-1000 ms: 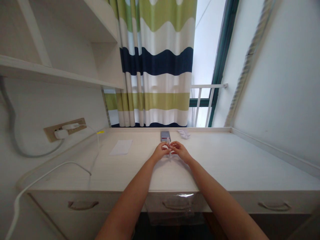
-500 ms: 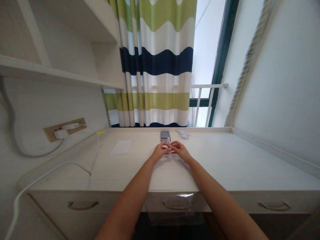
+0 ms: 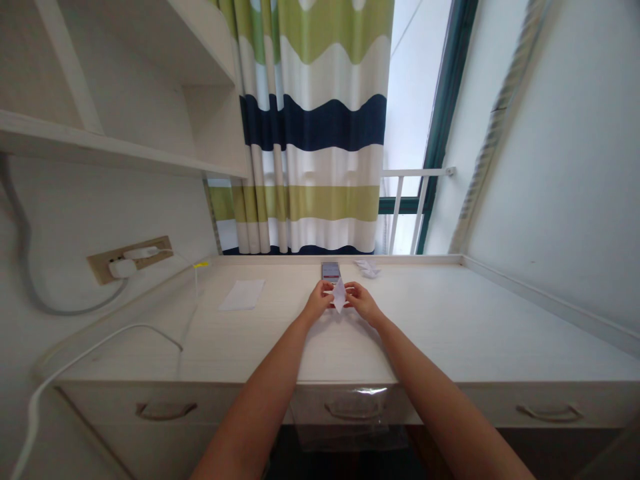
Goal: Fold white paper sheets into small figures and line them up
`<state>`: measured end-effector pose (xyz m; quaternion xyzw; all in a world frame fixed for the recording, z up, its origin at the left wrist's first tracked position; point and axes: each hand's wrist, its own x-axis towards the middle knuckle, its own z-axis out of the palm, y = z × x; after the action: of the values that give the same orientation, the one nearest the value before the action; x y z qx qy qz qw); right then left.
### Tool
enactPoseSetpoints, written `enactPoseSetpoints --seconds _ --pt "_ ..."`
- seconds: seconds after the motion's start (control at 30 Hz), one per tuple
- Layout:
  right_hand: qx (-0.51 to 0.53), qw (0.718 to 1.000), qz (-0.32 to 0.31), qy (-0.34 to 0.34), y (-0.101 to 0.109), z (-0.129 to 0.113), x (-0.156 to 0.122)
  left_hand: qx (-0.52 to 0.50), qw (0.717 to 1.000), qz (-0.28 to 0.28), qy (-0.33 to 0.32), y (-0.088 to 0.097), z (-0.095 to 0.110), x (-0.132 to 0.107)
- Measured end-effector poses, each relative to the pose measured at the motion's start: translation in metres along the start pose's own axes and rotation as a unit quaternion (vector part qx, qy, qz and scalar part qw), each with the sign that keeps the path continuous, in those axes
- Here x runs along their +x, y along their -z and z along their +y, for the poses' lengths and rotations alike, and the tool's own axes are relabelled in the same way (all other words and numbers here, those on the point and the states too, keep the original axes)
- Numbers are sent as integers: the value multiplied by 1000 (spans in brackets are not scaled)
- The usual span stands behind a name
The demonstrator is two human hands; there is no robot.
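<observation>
Between my two hands is a small folded piece of white paper [image 3: 339,296], shaped like a narrow diamond and held just above the desk. My left hand [image 3: 319,301] pinches its left side. On the opposite side, the fingers of my right hand [image 3: 363,301] grip the right edge. Just behind the paper lies a phone [image 3: 330,271] with its screen lit, partly covered by the paper's tip. Some folded white paper pieces [image 3: 367,269] rest to the right of the phone.
White sheets of paper [image 3: 243,295] lie on the desk [image 3: 440,327] to the left. A white cable [image 3: 145,325] crosses the left edge, near a wall socket [image 3: 130,259] with plugs. Shelves [image 3: 125,147] overhang the left side. A striped curtain [image 3: 330,200] hangs behind.
The folded paper, earlier seen as a thin upright strip, now shows a wider diamond face. My hands have moved slightly apart around it.
</observation>
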<state>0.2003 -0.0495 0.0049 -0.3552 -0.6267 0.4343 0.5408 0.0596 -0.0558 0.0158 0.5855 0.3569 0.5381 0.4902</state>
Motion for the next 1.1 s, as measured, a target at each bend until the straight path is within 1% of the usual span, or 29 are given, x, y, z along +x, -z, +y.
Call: enactPoseSetpoints --seconds 0.1,0.27,0.37,0.57,0.63,0.73,0.83,0.97,1.1 --pt "-22 1000 12 1 0 6 2 5 1000 10 -4 1 -4 4" --pt "-15 1000 3 10 2 8 3 -1 1000 15 -1 2 -6 8" --pt "-12 1000 12 23 3 6 4 -18 1000 11 11 2 -4 7" --pt "-42 996 37 68 5 -2 3 -85 996 40 5 4 1 5" --pt "-60 994 43 84 5 -5 2 -98 995 36 8 4 2 5" --pt "-69 992 50 89 5 -8 0 -107 994 23 9 5 1 4" --pt "-63 994 50 79 5 -8 0 -100 995 20 18 4 -1 5" --pt "-37 996 48 71 3 -6 2 -70 996 33 36 4 -5 7" --pt "-22 996 44 73 2 -5 3 -37 999 4 18 5 -6 7"
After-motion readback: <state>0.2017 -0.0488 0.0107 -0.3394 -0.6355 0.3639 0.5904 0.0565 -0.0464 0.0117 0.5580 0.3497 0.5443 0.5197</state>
